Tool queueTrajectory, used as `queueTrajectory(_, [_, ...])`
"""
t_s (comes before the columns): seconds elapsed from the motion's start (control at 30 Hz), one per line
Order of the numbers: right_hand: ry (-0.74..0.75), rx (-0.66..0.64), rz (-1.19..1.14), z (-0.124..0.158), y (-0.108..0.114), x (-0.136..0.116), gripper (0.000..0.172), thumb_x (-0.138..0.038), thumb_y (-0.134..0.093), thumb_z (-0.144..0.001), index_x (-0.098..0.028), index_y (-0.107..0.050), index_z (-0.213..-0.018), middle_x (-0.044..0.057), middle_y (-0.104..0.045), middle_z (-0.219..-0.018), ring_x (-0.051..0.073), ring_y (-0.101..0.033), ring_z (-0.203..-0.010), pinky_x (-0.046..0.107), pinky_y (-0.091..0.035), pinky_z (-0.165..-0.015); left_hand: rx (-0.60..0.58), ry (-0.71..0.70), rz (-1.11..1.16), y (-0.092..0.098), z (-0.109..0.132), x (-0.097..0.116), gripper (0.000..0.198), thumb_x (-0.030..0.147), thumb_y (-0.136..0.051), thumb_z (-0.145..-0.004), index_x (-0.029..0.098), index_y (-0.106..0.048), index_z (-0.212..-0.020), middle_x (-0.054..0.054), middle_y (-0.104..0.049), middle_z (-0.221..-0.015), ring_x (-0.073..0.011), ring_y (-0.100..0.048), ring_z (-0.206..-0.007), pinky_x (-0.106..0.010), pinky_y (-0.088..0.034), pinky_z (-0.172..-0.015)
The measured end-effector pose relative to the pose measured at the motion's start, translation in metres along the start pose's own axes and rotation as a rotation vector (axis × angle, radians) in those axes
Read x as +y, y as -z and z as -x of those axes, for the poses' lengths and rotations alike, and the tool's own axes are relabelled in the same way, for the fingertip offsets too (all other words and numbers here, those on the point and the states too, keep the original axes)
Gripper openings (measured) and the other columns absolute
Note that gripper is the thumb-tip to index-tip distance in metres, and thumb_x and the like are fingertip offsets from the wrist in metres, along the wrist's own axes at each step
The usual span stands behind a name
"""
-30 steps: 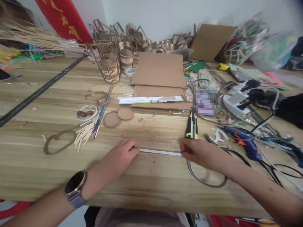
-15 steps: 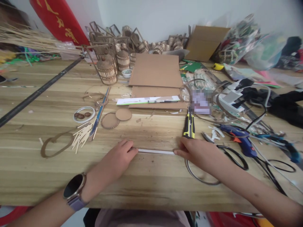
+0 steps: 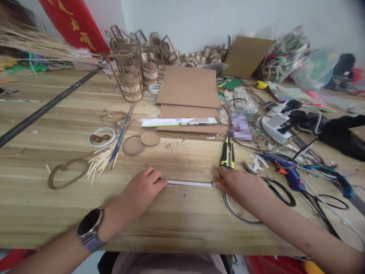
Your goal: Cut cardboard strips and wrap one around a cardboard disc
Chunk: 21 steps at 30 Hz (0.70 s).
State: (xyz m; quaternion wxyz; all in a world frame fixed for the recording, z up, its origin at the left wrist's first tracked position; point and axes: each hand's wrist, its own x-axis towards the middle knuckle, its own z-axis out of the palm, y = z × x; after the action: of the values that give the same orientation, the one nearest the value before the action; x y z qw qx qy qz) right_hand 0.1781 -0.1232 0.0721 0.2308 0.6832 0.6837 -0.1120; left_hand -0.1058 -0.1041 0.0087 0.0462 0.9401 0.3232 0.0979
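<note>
A narrow white-faced strip is stretched level between my two hands, just above or on the wooden table. My left hand pinches its left end, fingertips pressed together. At the other end, my right hand grips the strip between thumb and fingers. Part of the strip curves out past my right hand and loops down on the table. Just beyond my right fingers lies a yellow-and-black utility knife. Two round cardboard discs, one with an edged rim and one plain, lie ahead of my left hand.
Small wooden sticks, a brown strip loop and a white ring are at left. Cardboard sheets lie centrally, with small slatted buckets behind. Black-handled scissors, a blue glue gun and a power strip crowd the right.
Both hands keep their hold on the strip and barely move. The view has shifted slightly.
</note>
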Motion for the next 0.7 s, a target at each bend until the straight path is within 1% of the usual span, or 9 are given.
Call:
queueTrajectory(0.1, [0.034,0.006,-0.151,-0.005,-0.006,0.014,0.015,-0.037,-0.057,-0.090,-0.023,-0.054,-0.088,0.007,-0.073,-0.089,0.028,-0.070,-0.084,0.029,-0.037,-0.059,0.025,-0.001,-0.004,0.001,0.000,0.000,0.027,0.000,-0.051,-0.088,0.014,-0.070,-0.101,-0.007,-0.063,-0.093,-0.0225,-0.052,-0.085,-0.035,-0.053,-0.073])
queueTrajectory(0.17, [0.102,-0.026,-0.299,-0.009,-0.010,0.026,0.015,-0.033,-0.063,-0.083,-0.022,-0.053,-0.085,0.005,-0.071,-0.088,0.024,-0.068,-0.082,0.029,-0.039,-0.062,0.041,-0.007,0.004,0.003,-0.001,0.001,0.028,-0.001,-0.050,-0.088,0.015,-0.070,-0.098,-0.007,-0.063,-0.092,-0.0216,-0.053,-0.084,-0.034,-0.053,-0.073])
queueTrajectory(0.23, [0.170,-0.075,-0.414,-0.013,-0.011,0.038,0.017,-0.030,-0.066,-0.079,-0.023,-0.054,-0.087,0.002,-0.070,-0.088,0.020,-0.066,-0.079,0.027,-0.042,-0.065,0.045,-0.008,0.003,0.004,-0.001,0.001,0.029,-0.001,-0.049,-0.089,0.017,-0.071,-0.097,-0.006,-0.064,-0.093,-0.0208,-0.053,-0.084,-0.033,-0.053,-0.073])
queueTrajectory(0.33, [0.187,-0.108,-0.449,-0.014,-0.011,0.049,0.019,-0.030,-0.066,-0.077,-0.023,-0.056,-0.092,0.000,-0.069,-0.089,0.016,-0.065,-0.076,0.025,-0.043,-0.066,0.043,-0.015,-0.011,0.003,0.000,-0.001,0.030,-0.001,-0.048,-0.090,0.017,-0.071,-0.097,-0.005,-0.064,-0.092,-0.0205,-0.055,-0.084,-0.033,-0.054,-0.074])
queueTrajectory(0.47, [0.177,-0.112,-0.446,-0.012,-0.008,0.056,0.019,-0.032,-0.066,-0.074,-0.023,-0.057,-0.087,0.000,-0.067,-0.085,0.017,-0.063,-0.074,0.025,-0.041,-0.064,0.081,-0.038,-0.018,0.000,0.000,-0.005,0.030,0.000,-0.048,-0.090,0.016,-0.071,-0.097,-0.006,-0.064,-0.091,-0.0210,-0.056,-0.084,-0.034,-0.054,-0.072])
queueTrajectory(0.53, [0.198,-0.151,-0.487,-0.010,-0.006,0.059,0.021,-0.034,-0.067,-0.074,-0.023,-0.057,-0.088,-0.001,-0.067,-0.082,0.017,-0.063,-0.074,0.025,-0.042,-0.064,0.098,-0.053,-0.019,-0.002,0.000,-0.006,0.030,0.001,-0.047,-0.091,0.017,-0.071,-0.097,-0.006,-0.063,-0.090,-0.0212,-0.056,-0.083,-0.034,-0.054,-0.072])
queueTrajectory(0.63, [0.239,-0.197,-0.585,-0.007,-0.006,0.064,0.026,-0.040,-0.064,-0.076,-0.022,-0.055,-0.093,0.000,-0.066,-0.081,0.017,-0.061,-0.074,0.025,-0.044,-0.066,0.105,-0.063,-0.023,-0.002,0.000,-0.006,0.031,0.001,-0.044,-0.092,0.017,-0.072,-0.096,-0.006,-0.063,-0.088,-0.0211,-0.055,-0.082,-0.034,-0.054,-0.071])
queueTrajectory(0.7, [0.265,-0.190,-0.631,-0.007,-0.006,0.066,0.027,-0.044,-0.059,-0.080,-0.022,-0.054,-0.094,0.001,-0.065,-0.082,0.017,-0.060,-0.076,0.026,-0.044,-0.068,0.106,-0.066,-0.025,-0.001,-0.001,-0.006,0.032,0.001,-0.043,-0.093,0.016,-0.071,-0.095,-0.006,-0.063,-0.087,-0.0210,-0.055,-0.080,-0.034,-0.054,-0.070])
